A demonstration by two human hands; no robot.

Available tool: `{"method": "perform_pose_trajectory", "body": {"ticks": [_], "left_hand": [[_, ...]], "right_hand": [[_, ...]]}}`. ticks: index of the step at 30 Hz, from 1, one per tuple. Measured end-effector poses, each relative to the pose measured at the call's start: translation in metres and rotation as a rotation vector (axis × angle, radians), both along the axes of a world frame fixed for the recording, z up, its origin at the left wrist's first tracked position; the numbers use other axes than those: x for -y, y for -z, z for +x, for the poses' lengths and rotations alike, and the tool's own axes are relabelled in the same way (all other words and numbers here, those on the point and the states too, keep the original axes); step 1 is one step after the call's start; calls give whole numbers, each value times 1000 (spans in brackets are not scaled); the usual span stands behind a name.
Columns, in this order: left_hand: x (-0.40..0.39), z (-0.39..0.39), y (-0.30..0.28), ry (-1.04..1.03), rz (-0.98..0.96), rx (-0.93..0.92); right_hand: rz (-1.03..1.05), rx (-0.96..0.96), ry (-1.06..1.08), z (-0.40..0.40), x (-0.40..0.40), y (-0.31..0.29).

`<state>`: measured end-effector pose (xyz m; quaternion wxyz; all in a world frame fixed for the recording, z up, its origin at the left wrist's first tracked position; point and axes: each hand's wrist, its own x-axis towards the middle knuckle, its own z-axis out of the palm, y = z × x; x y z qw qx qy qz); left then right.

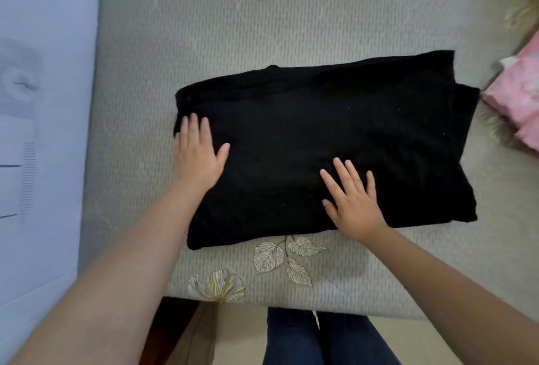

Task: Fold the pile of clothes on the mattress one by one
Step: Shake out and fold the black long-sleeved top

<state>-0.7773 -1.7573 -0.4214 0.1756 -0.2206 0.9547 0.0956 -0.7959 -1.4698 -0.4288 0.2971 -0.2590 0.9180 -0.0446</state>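
Garment: I log one black garment [335, 137], folded to a rough rectangle, lying flat on the mattress [175, 44] under both of my grips.
Left grip: left hand [198, 154] released, palm flat, fingers together, pressing the garment's left end.
Right grip: right hand [353, 198] released, fingers spread, flat on the garment's near edge.
Beyond right grip: pink floral cloth [519, 96] at the mattress's right edge, just beside the garment's far right corner.
Below grips: legs in dark jeans [294, 338].
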Motion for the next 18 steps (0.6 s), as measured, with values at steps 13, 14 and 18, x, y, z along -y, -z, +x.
{"method": "perform_pose_trajectory", "body": {"ticks": [13, 14, 18], "left_hand": [[-113, 25, -8, 348, 238, -189], [-128, 28, -6, 375, 252, -138], [-158, 38, 11, 329, 205, 7]], "right_hand": [[-184, -283, 970, -24, -126, -51], [-214, -171, 1091, -23, -136, -53], [-352, 96, 1263, -21, -153, -50]]}}
